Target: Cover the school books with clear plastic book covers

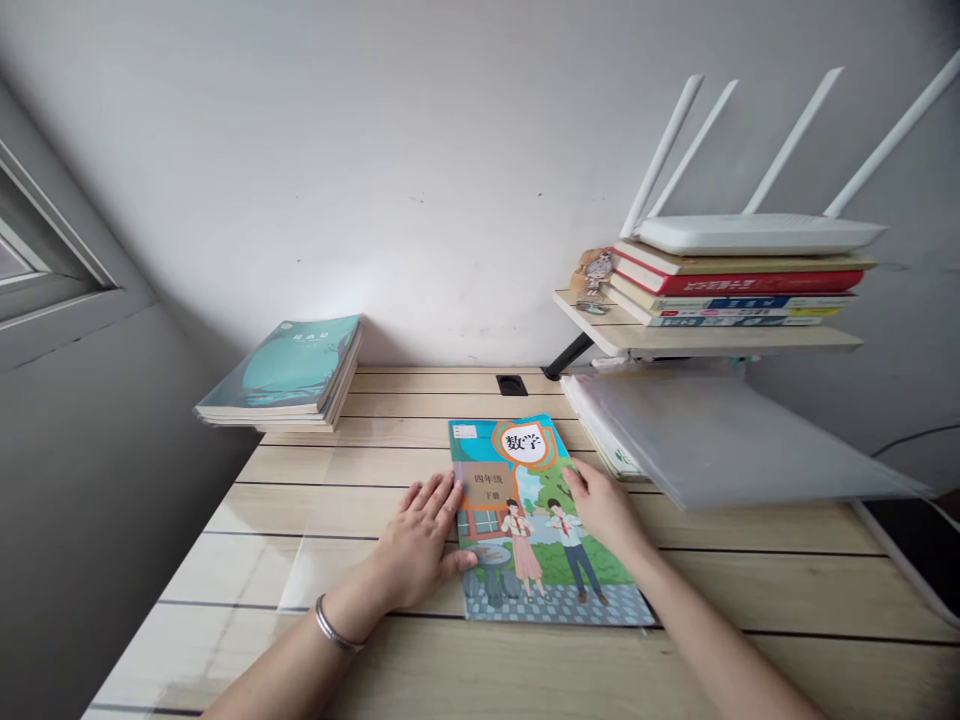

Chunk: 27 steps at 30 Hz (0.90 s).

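Observation:
A math textbook (517, 540) with a colourful illustrated cover lies closed on the wooden-plank table. My left hand (429, 530) rests flat with fingers stretched at the book's left edge, its thumb touching the cover. On the other side, my right hand (600, 500) pinches the upper right edge, thumb on the cover and the other fingers mostly hidden. Under and left of the book, a clear plastic sheet (315, 560) shows faintly on the table (255, 660).
A stack of books (292, 365) stands at the back left. To the right, a raised shelf (720, 342) carries books (750, 285) and a white router (757, 233). Translucent plastic sheets (735, 430) jut out below it, near a dark tablet-like device (919, 550). A socket (511, 385) sits at the back.

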### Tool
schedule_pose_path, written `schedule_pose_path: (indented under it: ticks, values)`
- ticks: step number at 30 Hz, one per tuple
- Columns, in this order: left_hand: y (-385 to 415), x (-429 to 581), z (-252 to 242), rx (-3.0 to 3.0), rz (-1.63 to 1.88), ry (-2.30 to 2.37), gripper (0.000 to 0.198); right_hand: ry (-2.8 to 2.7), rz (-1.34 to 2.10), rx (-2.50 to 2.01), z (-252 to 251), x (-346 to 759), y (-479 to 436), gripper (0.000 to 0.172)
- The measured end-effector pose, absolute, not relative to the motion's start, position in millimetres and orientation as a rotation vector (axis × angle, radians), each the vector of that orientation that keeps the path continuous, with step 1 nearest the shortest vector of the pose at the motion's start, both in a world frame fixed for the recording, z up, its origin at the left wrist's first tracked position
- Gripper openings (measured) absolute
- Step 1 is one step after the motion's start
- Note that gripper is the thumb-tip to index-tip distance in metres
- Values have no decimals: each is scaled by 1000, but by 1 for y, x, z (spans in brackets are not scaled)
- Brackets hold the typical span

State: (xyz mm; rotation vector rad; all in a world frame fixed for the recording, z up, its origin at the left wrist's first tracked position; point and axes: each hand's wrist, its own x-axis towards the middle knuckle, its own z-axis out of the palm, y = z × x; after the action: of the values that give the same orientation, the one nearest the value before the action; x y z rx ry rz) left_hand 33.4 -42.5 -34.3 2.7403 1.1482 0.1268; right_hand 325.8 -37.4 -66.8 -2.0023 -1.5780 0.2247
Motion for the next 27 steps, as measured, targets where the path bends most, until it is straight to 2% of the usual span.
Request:
schedule_pose_path:
  ticks: [8,21,27]
  values:
    - [-44,39,-46,2815,272,1236,71,-1576,124,-2005,-74,326,-34,39]
    - [-44,38,-46,2824,281,1228,73,-1607,-9,-2007,-79,326,-28,38]
    - [-44,39,-45,2807,280,1230,73,-1779,-62,-2118,-62,328,-32,32]
